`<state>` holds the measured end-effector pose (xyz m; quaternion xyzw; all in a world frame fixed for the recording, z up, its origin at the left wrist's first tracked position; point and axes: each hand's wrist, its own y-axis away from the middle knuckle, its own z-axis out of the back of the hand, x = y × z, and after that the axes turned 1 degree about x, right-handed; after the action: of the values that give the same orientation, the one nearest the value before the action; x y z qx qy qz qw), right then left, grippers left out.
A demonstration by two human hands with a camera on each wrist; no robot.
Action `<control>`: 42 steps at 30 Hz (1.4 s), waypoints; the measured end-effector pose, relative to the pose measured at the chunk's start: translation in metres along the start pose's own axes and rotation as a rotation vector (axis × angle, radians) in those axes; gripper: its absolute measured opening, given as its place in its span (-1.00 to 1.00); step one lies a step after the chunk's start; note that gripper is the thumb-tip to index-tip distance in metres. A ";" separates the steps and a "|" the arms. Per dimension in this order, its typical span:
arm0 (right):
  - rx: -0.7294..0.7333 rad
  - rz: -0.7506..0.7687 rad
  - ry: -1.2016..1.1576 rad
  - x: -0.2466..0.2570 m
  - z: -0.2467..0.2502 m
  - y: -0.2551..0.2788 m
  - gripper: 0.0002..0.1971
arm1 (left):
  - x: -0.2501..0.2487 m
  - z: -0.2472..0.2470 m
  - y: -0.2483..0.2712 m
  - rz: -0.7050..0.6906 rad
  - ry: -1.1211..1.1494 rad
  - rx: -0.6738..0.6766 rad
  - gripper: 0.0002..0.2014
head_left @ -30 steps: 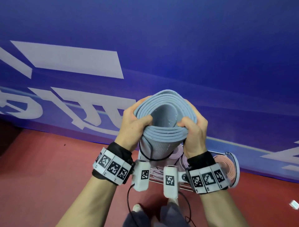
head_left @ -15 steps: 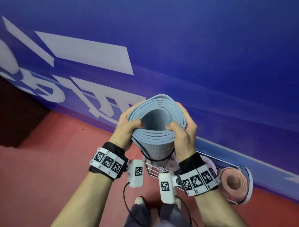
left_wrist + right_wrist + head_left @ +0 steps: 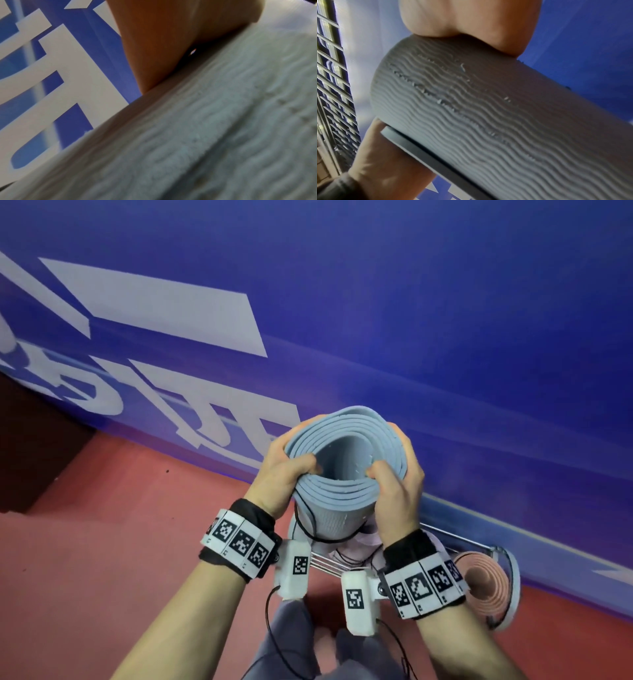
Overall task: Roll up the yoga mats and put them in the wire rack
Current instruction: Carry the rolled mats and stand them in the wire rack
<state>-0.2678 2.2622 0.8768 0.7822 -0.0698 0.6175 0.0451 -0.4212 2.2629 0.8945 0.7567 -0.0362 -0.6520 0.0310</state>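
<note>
Grey rolled mat (image 3: 344, 474) upright between both grips

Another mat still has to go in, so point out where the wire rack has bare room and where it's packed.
The pink rolled mat fills the rack's right end, by the end hoop of the wire rack. Left of it a pale lilac mat sits under the grey mat, which both hands hold upright over that slot. Wrists hide the rest, so no bare slot shows. Red floor left of the rack lies bare.

Rolled grey-blue mat (image 3: 346, 474) stands upright over the wire rack (image 3: 493, 553), which holds a pink roll (image 3: 481, 578).
</note>
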 end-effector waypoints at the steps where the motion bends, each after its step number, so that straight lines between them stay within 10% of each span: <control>1: -0.007 -0.001 0.006 -0.003 -0.002 0.002 -0.42 | 0.003 0.003 0.000 0.012 0.005 -0.002 -0.35; 20: -0.080 0.092 0.077 0.052 -0.001 -0.004 -0.79 | -0.024 -0.016 -0.002 -0.069 0.089 0.074 -0.35; 42: 0.026 0.050 0.114 -0.016 -0.024 -0.015 -0.58 | 0.030 0.038 -0.035 0.107 0.149 0.074 -0.21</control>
<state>-0.2921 2.2819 0.8671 0.7443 -0.0786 0.6628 0.0236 -0.4537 2.2948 0.8558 0.8008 -0.0984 -0.5895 0.0403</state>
